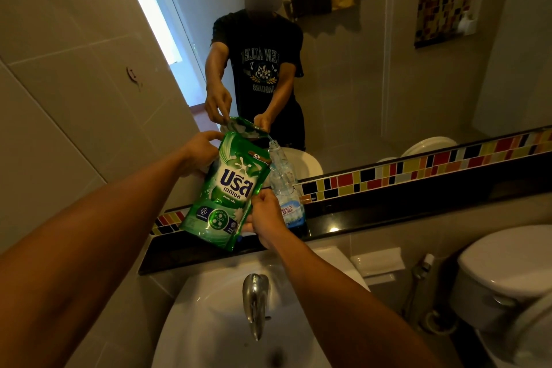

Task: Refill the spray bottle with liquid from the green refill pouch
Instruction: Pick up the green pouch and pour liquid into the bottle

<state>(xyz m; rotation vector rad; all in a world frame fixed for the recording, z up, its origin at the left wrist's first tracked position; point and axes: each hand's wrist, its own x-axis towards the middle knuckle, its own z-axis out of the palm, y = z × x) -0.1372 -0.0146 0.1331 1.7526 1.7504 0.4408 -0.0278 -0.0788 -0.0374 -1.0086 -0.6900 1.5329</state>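
Observation:
The green refill pouch [227, 188] is held tilted to the right above the black ledge. My left hand [200, 149] grips its upper left edge. My right hand [264, 218] holds its lower right side. Its top corner points at the open neck of a clear plastic bottle [283, 185], which stands upright on the black ledge [373, 218] just right of the pouch. A thin stream seems to run from the pouch corner into the bottle's mouth. The bottle has a blue and white label and no spray head on it.
A white sink [209, 323] with a chrome tap [255, 302] sits below my arms. A mirror [358, 84] fills the wall ahead and shows a person. A strip of coloured tiles [418, 167] runs behind the ledge. A toilet [507, 278] stands at the right.

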